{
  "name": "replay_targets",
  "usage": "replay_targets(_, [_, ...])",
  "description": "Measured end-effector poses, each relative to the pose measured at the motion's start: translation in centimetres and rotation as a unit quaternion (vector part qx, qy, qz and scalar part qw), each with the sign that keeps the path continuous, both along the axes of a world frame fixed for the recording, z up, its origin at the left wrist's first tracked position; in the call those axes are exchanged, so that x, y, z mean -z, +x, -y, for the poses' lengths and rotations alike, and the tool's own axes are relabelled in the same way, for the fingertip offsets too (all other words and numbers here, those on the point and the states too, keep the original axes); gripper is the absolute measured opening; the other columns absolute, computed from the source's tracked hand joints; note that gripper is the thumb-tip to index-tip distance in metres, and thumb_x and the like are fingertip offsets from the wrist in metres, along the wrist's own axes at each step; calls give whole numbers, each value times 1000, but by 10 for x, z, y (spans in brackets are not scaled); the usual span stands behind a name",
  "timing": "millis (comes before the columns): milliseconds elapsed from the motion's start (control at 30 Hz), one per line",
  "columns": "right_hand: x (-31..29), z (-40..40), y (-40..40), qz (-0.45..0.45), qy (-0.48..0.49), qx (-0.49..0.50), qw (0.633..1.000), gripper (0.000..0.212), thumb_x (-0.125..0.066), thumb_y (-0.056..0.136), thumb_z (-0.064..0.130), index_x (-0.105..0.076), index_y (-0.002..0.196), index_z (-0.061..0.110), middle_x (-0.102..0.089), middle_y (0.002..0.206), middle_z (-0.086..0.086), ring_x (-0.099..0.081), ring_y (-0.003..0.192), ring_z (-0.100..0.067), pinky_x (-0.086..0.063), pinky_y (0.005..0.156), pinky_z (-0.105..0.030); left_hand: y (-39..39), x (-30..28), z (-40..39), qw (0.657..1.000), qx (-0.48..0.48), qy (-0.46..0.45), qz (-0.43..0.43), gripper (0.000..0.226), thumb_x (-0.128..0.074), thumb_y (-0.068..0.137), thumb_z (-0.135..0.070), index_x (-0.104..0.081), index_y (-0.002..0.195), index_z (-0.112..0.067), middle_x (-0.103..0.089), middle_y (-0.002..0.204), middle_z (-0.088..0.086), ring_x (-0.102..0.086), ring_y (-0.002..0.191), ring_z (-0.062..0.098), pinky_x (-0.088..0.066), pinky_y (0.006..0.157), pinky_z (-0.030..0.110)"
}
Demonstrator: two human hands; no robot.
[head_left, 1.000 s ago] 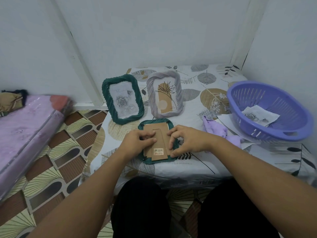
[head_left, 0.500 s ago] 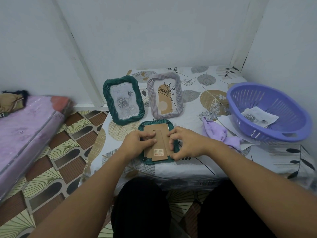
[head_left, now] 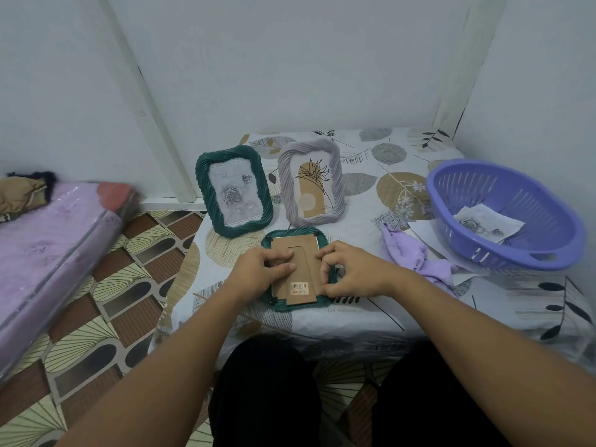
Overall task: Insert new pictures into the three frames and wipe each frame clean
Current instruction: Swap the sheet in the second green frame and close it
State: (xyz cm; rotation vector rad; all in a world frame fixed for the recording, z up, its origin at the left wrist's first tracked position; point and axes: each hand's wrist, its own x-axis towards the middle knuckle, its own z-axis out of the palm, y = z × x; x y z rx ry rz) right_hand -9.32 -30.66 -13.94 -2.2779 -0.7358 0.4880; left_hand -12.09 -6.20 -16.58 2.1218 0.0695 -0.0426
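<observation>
At mid-frame a dark green frame (head_left: 233, 191) with a twisted rope pattern shows a grey rose print; right of it a pale lilac frame (head_left: 310, 185) with the same twist holds a tan arch and a black line flower. Below them a third green frame (head_left: 295, 235) lies with its brown cardboard back (head_left: 298, 272) up, bearing a barcode label. The counter (head_left: 400, 175) cloth is white with grey, tan and black leaves. At right sit a lilac cloth (head_left: 416, 256) and a violet slotted basket (head_left: 503, 214). The floor (head_left: 96, 317) is patterned brown, cream and black; the mattress (head_left: 48, 233) is pink.

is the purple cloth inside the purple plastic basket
No: the crumpled purple cloth lies on the leaf-patterned tablecloth beside the purple plastic basket, which holds only a printed paper picture.
</observation>
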Motion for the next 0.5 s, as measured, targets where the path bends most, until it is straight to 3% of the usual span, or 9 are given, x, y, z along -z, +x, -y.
replay_targets(367, [-2, -1, 2, -33, -15, -5, 999, 8, -82, 83, 27, -76, 88, 24, -43, 134, 15, -46, 125, 2, -37, 108, -26, -3, -3, 1, 1000, -6, 17, 0, 34, -83, 84, -35, -77, 117, -29, -67, 99, -4, -65, 96, 13, -51, 84, 25])
replay_targets(500, [3, 0, 2, -67, 69, 38, 995, 5, -80, 85, 22, -77, 87, 19, -53, 132, 11, -53, 124, -2, -40, 110, -30, -3, -6, 1, 1000, -4, 0, -19, 34, -82, 85, -34, -77, 118, -29, -71, 102, -6, -68, 100, 13, -55, 92, 29])
